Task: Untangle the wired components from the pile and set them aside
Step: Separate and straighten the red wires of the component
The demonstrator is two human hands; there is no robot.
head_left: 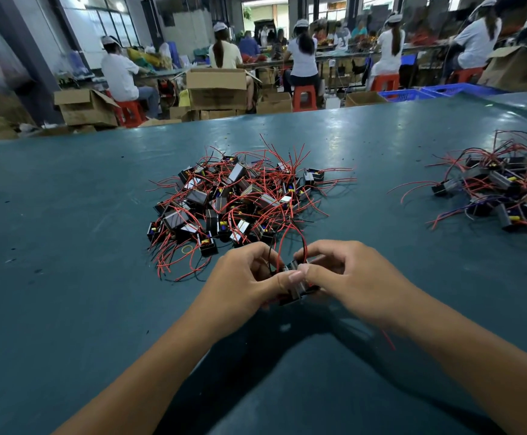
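both the left hand and right hand pinch one wired component just beside the pile, still large, while a smaller set-aside heap suggests partial progress.

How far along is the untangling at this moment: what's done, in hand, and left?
Done: a smaller group of wired components lies set aside at the table's far right. In hand: the left hand and right hand both grip one component, its red wires looping up. Left: the large tangled pile at centre, seemingly most of the job.
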